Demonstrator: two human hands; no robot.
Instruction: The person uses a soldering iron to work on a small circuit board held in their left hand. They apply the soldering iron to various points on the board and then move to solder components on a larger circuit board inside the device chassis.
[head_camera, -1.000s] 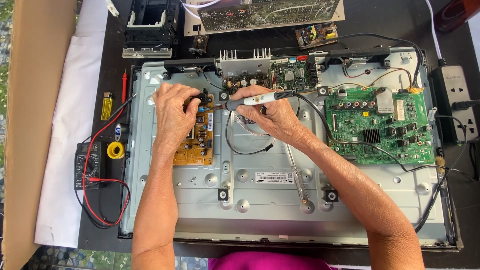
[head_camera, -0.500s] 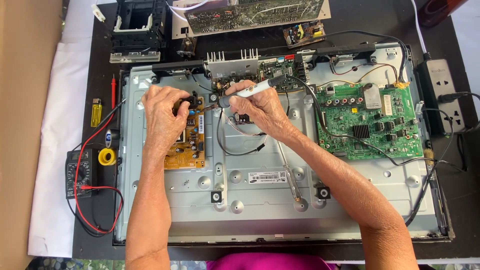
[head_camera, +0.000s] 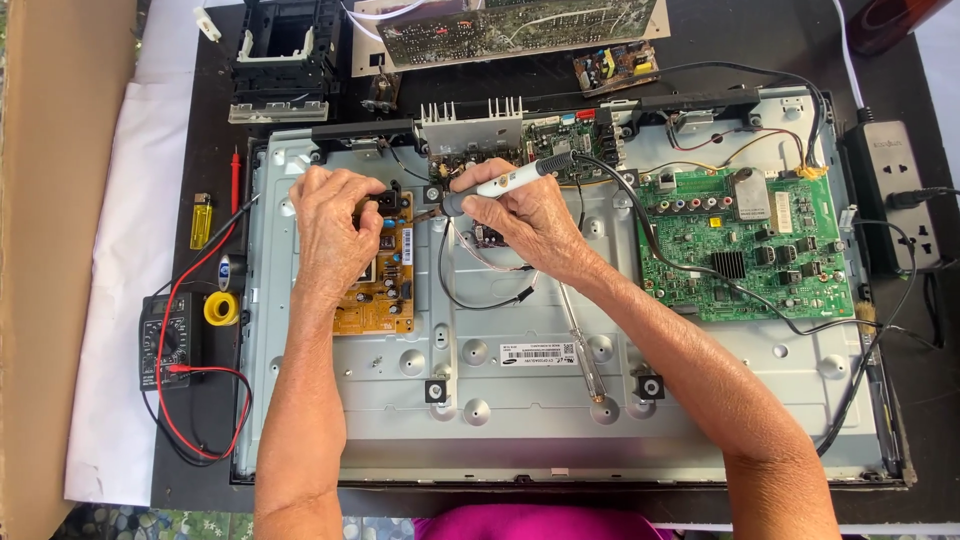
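My left hand (head_camera: 335, 228) rests on the top of a small yellow-brown circuit board (head_camera: 380, 290), fingers closed on a black part at its upper edge. My right hand (head_camera: 525, 215) holds a white and grey soldering iron (head_camera: 500, 185) like a pen, its tip pointing left toward that same upper edge of the board. The board lies on the grey metal back panel (head_camera: 520, 400) of an opened flat screen. A black cord runs from the iron off to the right.
A green main board (head_camera: 745, 245) sits at the panel's right. A power strip (head_camera: 890, 195) lies at the far right. At left are a black multimeter (head_camera: 168, 340) with red leads, a solder roll (head_camera: 221, 308) and a yellow lighter (head_camera: 200, 220). A screwdriver (head_camera: 580, 345) lies mid-panel.
The view has shifted a little. Both hands stay at the top of the small board, and the iron's tip has edged closer to my left hand.
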